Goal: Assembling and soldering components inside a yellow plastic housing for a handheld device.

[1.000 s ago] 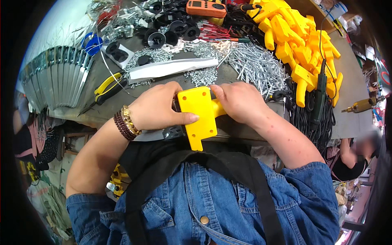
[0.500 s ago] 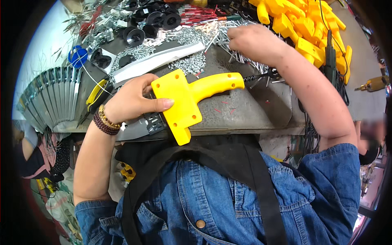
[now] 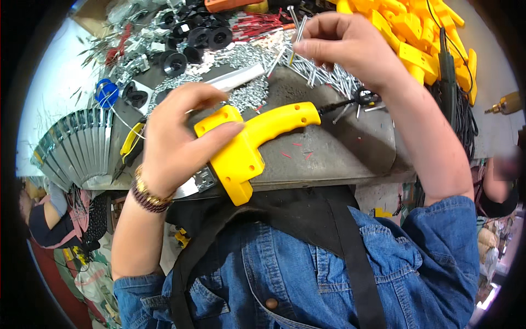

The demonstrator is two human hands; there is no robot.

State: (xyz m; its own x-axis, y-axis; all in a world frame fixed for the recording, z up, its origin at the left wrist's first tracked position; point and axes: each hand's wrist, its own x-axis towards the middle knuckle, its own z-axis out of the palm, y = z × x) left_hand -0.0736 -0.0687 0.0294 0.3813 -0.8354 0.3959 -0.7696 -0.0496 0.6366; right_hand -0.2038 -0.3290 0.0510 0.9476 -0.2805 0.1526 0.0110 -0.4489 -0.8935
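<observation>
A yellow plastic pistol-grip tool housing (image 3: 238,151) lies at the table's front edge with its handle pointing right and screw holes facing up. My left hand (image 3: 181,131) has its thumb across the housing's upper part and its fingers curled at the far side, partly hidden. From the handle's end a black cable (image 3: 335,106) runs right. Over the pile of long screws (image 3: 323,74), my right hand (image 3: 350,49) is closed in a pinch on long silver screws (image 3: 299,32), which stick up past the fingertips.
Yellow housings (image 3: 413,33) are heaped at the far right beside a black-handled tool (image 3: 446,77). Small screws (image 3: 246,90), black spools (image 3: 175,64) and red wires (image 3: 257,24) lie at the back. Metal strips (image 3: 82,145) fan out at left near yellow-handled pliers (image 3: 131,140).
My right hand has lifted from the screw pile with long screws in its pinch. My left hand has shifted over the housing, which now sits slightly nearer and more tilted.
</observation>
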